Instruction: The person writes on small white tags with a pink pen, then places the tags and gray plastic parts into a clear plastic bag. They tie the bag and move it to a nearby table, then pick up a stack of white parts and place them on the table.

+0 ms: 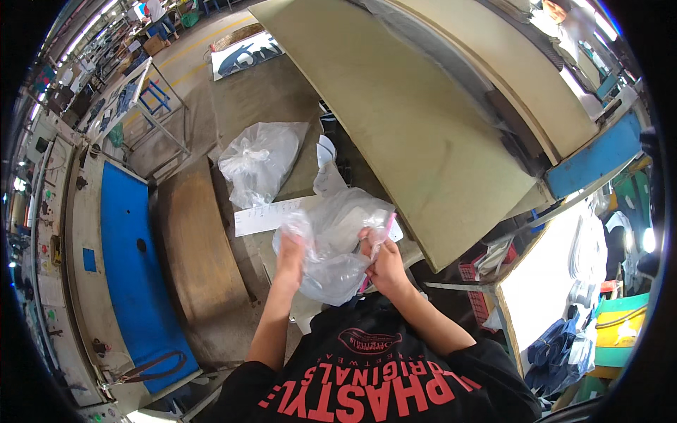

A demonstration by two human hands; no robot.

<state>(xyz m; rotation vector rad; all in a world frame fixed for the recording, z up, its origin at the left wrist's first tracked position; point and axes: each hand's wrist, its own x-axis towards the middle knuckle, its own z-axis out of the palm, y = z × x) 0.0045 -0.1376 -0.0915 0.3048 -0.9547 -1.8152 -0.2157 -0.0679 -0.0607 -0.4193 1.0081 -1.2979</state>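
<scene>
A clear plastic bag (328, 271) hangs loosely between my two hands, close in front of my body. My right hand (386, 264) is closed on its right edge, with the fingers curled into the film and a strip of pink showing beside them. On the bag's left side, my left hand (290, 255) grips the film; motion blurs its fingers a little. What the bag contains, if anything, I cannot make out. Beyond it lies a second, knotted plastic bag (264, 166) with whitish contents. A white paper strip (268, 217) with handwriting lies between the two bags, partly covered by the nearer one.
A large greenish board (416, 120) slants across the right side, close to my right hand. To the left stand a curved brown panel (201, 240) and a machine with a blue panel (144, 282). Folded jeans (553, 352) and a red crate (479, 299) are at the lower right.
</scene>
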